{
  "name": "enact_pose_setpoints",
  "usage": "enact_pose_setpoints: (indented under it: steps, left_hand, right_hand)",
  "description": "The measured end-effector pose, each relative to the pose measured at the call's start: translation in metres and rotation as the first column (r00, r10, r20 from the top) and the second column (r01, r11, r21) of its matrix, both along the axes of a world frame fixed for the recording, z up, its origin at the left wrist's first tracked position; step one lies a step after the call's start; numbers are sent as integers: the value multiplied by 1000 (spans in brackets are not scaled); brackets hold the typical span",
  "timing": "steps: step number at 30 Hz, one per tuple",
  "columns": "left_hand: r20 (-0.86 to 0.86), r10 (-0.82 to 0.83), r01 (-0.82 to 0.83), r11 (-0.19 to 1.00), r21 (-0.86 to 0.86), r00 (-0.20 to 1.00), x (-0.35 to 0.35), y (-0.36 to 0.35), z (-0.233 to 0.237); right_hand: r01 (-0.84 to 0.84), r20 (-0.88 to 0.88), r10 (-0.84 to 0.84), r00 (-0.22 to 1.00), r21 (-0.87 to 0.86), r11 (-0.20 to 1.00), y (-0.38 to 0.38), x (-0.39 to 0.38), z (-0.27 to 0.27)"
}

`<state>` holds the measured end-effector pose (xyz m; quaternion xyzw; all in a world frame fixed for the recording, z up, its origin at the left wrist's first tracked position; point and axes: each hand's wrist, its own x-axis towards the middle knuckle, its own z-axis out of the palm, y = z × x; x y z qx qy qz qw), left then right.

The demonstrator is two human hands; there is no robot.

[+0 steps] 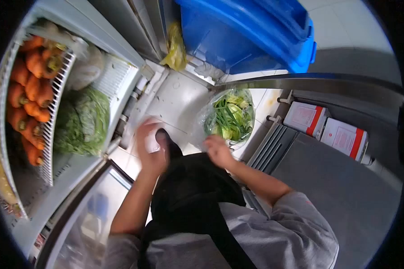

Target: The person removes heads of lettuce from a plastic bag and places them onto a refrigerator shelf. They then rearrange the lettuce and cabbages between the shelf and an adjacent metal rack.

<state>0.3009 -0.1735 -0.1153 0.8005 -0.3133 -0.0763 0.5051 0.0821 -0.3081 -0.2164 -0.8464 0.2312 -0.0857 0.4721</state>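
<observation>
My right hand [218, 150] is closed at the near left edge of a clear plastic bag [229, 115] of green leafy vegetables; its fingers seem to pinch the plastic, though the grip is too small to make out. Smeared by motion, my left hand [151, 145] is over the tiled floor, left of the bag and beside a dark shoe [171, 142]. Something pale and translucent shows around its fingers, too blurred to name.
At the left, an open fridge holds carrots [32, 96] on a wire shelf and bagged greens [83, 121]. A blue bin [244, 33] and a yellow bag [176, 47] stand ahead. White-and-red boxes [343, 136] lie at right, by a grey surface [341, 197].
</observation>
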Motion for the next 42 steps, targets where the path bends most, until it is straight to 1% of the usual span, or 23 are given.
enact_pose_setpoints:
  steps: [1,2,4,6,7,9,13,15,16,18,19,20,22,23,24,25,27,31,33,37,39,40,42]
  left_hand:
    - [-145,-203,197,979,-57,968,-30,-24,-35]
    - [-299,-392,428,901,63,870,-51,-45,-59]
    - [-434,-597,689,720,79,674,-96,-75,-123]
    - [-456,-634,778,553,298,625,-129,-92,-190]
    - [-475,-622,779,553,295,622,-137,-97,-215]
    - [-602,-537,765,138,629,591,-153,-103,-259]
    - [-560,-472,705,218,674,681,-165,-97,-305]
    - [-593,-292,661,319,679,750,-170,-103,-315]
    - [-602,-280,664,314,679,748,-177,-103,-326]
    - [-391,-554,668,492,559,735,-191,-105,-344]
    - [-399,-550,671,492,555,734,-194,-108,-339]
    - [-477,-514,695,423,582,713,-198,-110,-332]
    - [-553,-470,721,353,596,688,-197,-118,-316]
    - [-657,-341,737,383,557,673,-196,-122,-309]
    - [-745,-207,746,416,520,634,-195,-123,-305]
    - [-747,-204,747,416,519,633,-190,-124,-302]
    - [-837,-158,831,314,460,523,-178,-125,-305]
    - [-860,-193,848,368,382,472,-181,-113,-336]
    - [-832,-238,750,598,281,501,-182,-107,-342]
    - [-759,-316,728,623,287,570,-158,-100,-314]
    - [-741,-455,628,776,-58,494,-140,-101,-287]
    - [-803,-329,579,815,24,497,-144,-92,-284]
    - [-849,-320,526,848,-59,421,-144,-82,-279]
  right_hand:
    - [84,-172,-72,982,62,995,-26,-28,-27]
    - [183,-304,-158,940,56,982,-49,-46,-45]
    - [269,-450,-222,865,41,962,-75,-62,-83]
    - [159,-387,-174,905,-71,985,-93,-69,-123]
    - [151,-403,-162,901,-58,987,-95,-65,-138]
    - [3,-345,42,938,130,992,-84,-51,-168]
    - [-97,-320,74,944,-57,994,-78,-36,-193]
    - [258,-170,-310,935,-273,927,-82,-41,-197]
    - [351,-220,-398,891,-222,910,-85,-54,-205]
    - [487,-333,-483,809,-79,870,-79,-82,-224]
    - [622,-445,-546,710,33,782,-75,-98,-234]
    - [493,-560,-457,691,-96,865,-71,-115,-242]
    - [552,-631,-434,643,-12,834,-57,-133,-250]
    - [612,-695,-402,597,70,788,-53,-139,-254]
    - [776,-817,-339,466,194,600,-54,-137,-252]
    - [776,-819,-337,465,193,601,-52,-134,-249]
    - [894,-818,-362,447,399,203,-48,-129,-245]
    - [875,-781,-405,475,471,116,-49,-109,-236]
    - [896,-797,-410,444,404,186,-55,-92,-210]
    - [819,-697,-432,573,465,335,-79,-85,-159]
    - [736,-735,-210,644,523,430,-115,-84,-130]
    - [711,-666,-325,671,456,535,-129,-86,-134]
    - [609,-533,-430,729,216,763,-167,-90,-167]
